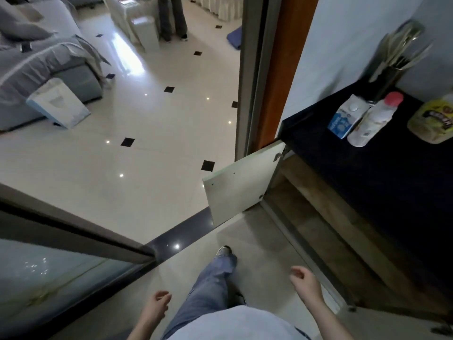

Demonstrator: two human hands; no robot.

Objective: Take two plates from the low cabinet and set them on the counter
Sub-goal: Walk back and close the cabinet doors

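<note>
The low cabinet (318,217) under the dark counter (382,173) stands with its white door (235,190) swung out towards the doorway. Its inside is dim and I see no plates in it. My left hand (158,304) hangs low at the bottom, fingers loosely curled, holding nothing. My right hand (302,278) hovers in front of the cabinet's lower edge, fingers apart and empty. Both hands are well short of the cabinet opening.
On the counter stand a blue-white carton (345,117), a white bottle with a pink cap (375,119), a yellow-labelled bottle (434,119) and a utensil holder (397,60). A glass sliding door (61,261) is at my left. Another person's legs (171,15) show far off.
</note>
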